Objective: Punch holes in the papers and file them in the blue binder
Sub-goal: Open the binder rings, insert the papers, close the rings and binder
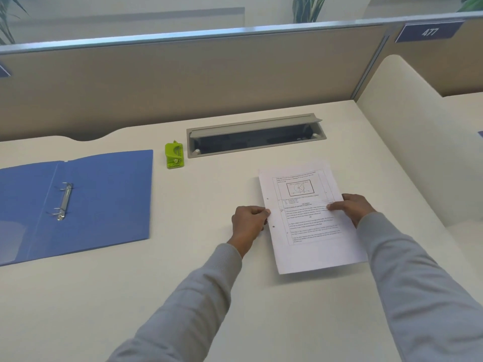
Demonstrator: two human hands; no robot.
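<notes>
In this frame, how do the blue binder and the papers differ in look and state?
The blue binder lies open and untouched at the left of the desk; the papers are at the right, pinched by the left hand and right hand at opposite edges. The binder is plain blue with metal rings at its spine; the papers are white, printed, with two punched holes along their left edge. Both sit over the same desk.

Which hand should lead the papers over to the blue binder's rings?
Left, probably. The left hand pinches the papers by their punched edge, on the side nearer the open blue binder and its rings. The right hand holds the far edge.
</notes>
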